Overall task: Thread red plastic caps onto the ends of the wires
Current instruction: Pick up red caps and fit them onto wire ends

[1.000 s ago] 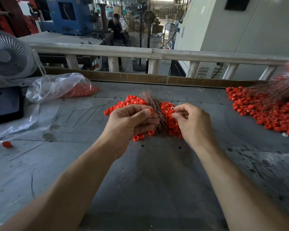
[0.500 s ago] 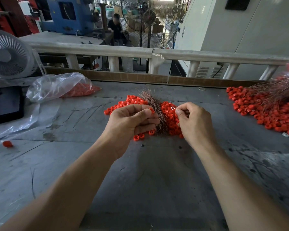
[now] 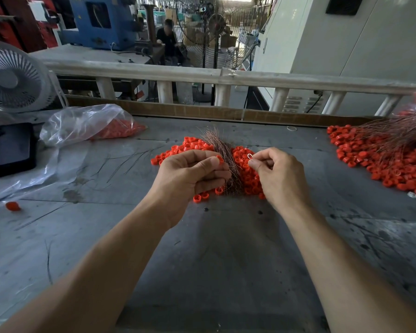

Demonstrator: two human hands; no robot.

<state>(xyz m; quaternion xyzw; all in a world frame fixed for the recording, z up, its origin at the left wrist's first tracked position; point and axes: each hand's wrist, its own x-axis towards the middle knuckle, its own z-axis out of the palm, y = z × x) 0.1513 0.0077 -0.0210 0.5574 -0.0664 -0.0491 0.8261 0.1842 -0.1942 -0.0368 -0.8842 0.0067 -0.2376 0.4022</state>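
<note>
Two hands work over a grey table (image 3: pixel 226 260). The left hand (image 3: pixel 190 174) pinches a red cap (image 3: pixel 219 159) at thumb and forefinger, just beside a bundle of copper wires (image 3: pixel 222 150) lying on the loose pile of red caps (image 3: pixel 246 174). The right hand (image 3: pixel 280 174) pinches a small metal ring (image 3: pixel 249 156).

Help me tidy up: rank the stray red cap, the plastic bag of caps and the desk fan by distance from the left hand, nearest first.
From the left hand:
1. Plastic bag of caps, up and left on the table.
2. Stray red cap, far left, near edge.
3. Desk fan, far-left back corner.
</note>
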